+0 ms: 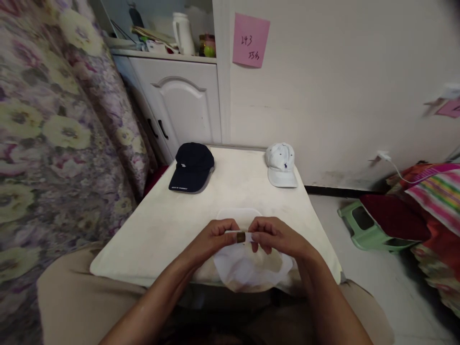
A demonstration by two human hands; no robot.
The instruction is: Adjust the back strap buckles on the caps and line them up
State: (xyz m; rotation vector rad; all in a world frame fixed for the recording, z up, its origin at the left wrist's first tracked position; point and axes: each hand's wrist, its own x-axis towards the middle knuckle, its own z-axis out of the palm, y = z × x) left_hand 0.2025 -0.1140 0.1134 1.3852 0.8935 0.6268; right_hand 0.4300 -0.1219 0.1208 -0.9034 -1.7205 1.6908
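A thin white cap (247, 275) is in both my hands, over the near edge of the table. Its rounded, brim-like part (239, 212) shows just beyond my fingers, and the soft, slightly see-through body hangs toward me. My left hand (222, 235) pinches a narrow white band of it beside a small brown piece (240, 237), thumb on top. From the other side, my right hand (275, 235) grips the same band between thumb and fingers. My fingertips nearly meet, and they partly cover the band. Whether the brown piece is a buckle or a label I cannot tell.
On the cream-covered table (151, 239), a navy cap (194, 165) sits at the back left and a pale blue cap (281, 163) at the back right. A floral curtain (68, 129) borders the left. A green stool (362, 225) stands on the right.
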